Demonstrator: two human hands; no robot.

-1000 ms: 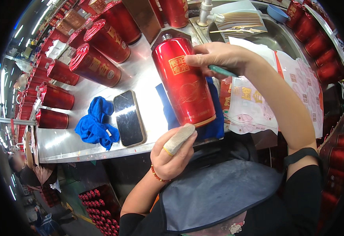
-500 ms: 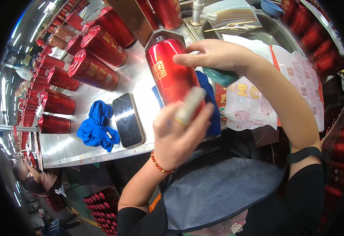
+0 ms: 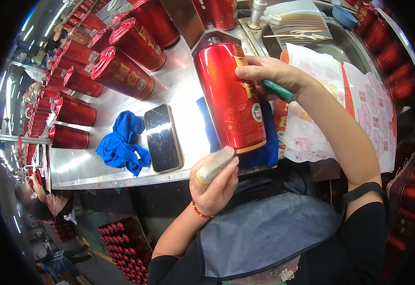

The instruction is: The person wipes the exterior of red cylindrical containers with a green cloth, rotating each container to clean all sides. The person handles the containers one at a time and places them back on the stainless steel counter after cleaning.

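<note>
- Two bare hands are at work in my head view; the red bottle [image 3: 228, 97] is between them, tilted, neck pointing away from the person, over a folded blue cloth [image 3: 259, 159].
- Right hand [image 3: 283, 75]: closed around the bottle's upper right side, thumb in front. I also note a green object [image 3: 277, 89] in its palm.
- Left hand [image 3: 217, 183]: fingers curled, a pale finger sleeve [image 3: 215, 166] reaching the bottle's base. Whether it grips, I cannot tell.
- Bottle markings: gold characters toward the right side, partly behind the thumb; round green-and-white emblem [image 3: 257, 112] lower down; gold band around the foot.
- Standing bottles [image 3: 122, 73], upper left, carry similar gold characters. The white printed sheets [image 3: 314, 128], right of the cloth, show pink patterns and gold lettering.
- Edges: the metal counter [image 3: 79, 166] ends just below the phone [image 3: 163, 137] and the crumpled cloth [image 3: 124, 147]; the folded cloth reaches that edge.
- Room: I see a narrow bare strip between phone and bottle, and wider bare metal between phone and standing bottles.
</note>
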